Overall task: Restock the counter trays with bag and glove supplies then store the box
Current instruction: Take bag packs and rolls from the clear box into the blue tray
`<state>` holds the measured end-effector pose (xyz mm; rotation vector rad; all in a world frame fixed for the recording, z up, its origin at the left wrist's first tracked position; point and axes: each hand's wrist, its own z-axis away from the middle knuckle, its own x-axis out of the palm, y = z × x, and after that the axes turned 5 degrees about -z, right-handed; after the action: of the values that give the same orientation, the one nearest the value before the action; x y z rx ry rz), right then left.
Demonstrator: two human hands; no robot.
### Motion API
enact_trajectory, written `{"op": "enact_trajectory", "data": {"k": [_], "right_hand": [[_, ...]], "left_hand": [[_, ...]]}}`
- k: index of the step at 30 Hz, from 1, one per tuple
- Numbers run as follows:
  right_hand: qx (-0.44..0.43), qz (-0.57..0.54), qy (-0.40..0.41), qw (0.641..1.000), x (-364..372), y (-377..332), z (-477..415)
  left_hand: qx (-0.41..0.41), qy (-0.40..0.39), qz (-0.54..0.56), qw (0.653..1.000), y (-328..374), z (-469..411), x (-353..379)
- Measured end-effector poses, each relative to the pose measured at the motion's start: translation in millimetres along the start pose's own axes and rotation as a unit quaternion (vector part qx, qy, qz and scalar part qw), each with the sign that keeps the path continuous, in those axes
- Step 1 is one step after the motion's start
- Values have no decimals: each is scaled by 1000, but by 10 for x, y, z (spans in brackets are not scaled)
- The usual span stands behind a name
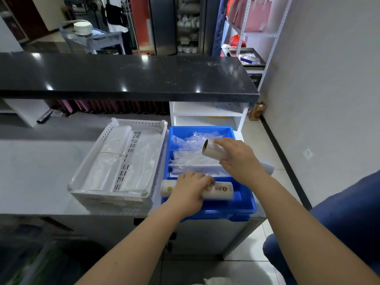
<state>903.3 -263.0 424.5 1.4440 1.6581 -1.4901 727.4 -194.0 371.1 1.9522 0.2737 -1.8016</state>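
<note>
A blue tray [244, 204] sits at the right end of the grey counter, with clear plastic gloves or bags [191, 159] piled in its back part. A white printed roll [220, 191] lies across the tray's front part, and my left hand [190, 189] is closed over its middle. My right hand [238, 159] holds a second roll [211, 151] with a cardboard core, tilted in the air above the tray. To the left stands a white perforated tray [90, 161] with folded clear bags [115, 159] in two lanes.
A black raised countertop [123, 77] runs across behind the trays. A white shelf unit [207, 114] stands behind the blue tray. A metal rack [257, 38] and a white wall are to the right. A small cardboard box [257, 112] sits on the floor by the wall.
</note>
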Motion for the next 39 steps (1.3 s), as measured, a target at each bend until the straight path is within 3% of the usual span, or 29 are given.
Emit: {"op": "enact_trajectory", "data": {"k": [9,20,27,32,35,39], "right_hand": [[16,-7,-30,999,310,46,133],[-4,12,-25,1000,479,108,114],[-1,1,-44,999,564,25,111],[-77,64,-110,989,744,-287,128],[-108,97,-153,978,897,-450,155],[-105,53,-204,972,1041,-551,241]], "left_hand": [[33,-33,4,999,22,14,197],[14,-28,20,999,-151,54,234],[-77,44,22,996,-669,289,-33],[-166,126,23,978,-1012,386,-269],[-184,152,28,971,-1108,429,-320],[-193,148,20,970,-1121,461,-337]]}}
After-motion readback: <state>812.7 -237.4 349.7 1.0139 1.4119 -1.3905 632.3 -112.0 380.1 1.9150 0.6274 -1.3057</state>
